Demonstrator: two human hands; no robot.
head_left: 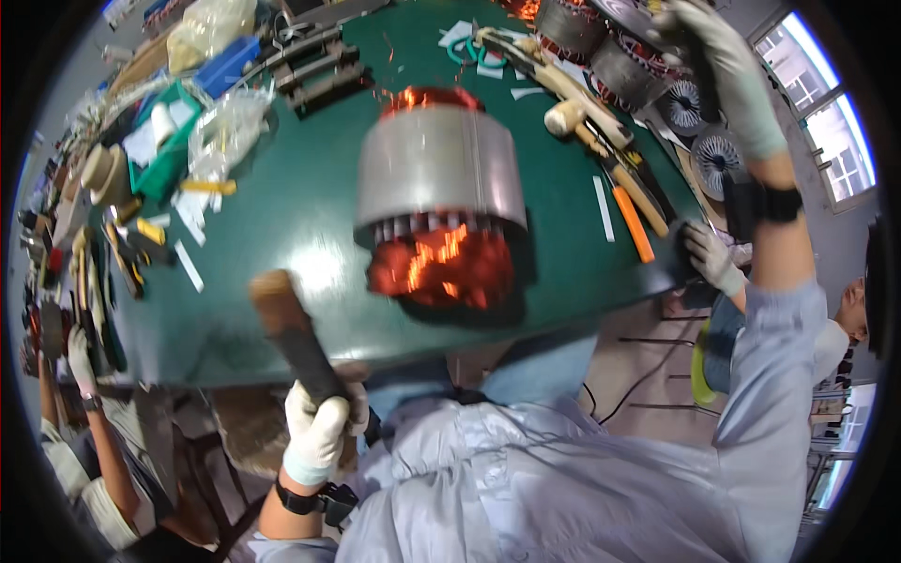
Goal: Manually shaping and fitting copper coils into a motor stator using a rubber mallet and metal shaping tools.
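Observation:
A motor stator [439, 169], a silver metal cylinder with red-orange copper windings [441, 267] bulging out at both ends, rests on the green table in front of me. To its lower left, my gloved left hand [319, 422] is closed around a thick stick [300, 333], dark along its shaft and tan at its blunt end. The stick points up and left, apart from the stator. My gloved right hand [727, 80] is raised at the far right, near other stators. Its fingers curl about a dark bar-shaped thing [699, 66], whose exact kind I cannot make out.
Mallets and hand tools [582, 103], including an orange-handled one [633, 223], lie right of the stator. More stators [631, 70] stand behind them. Metal bars [319, 75], plastic bags [225, 136] and tools crowd the left. Co-workers' gloved hands [710, 258] show at both sides.

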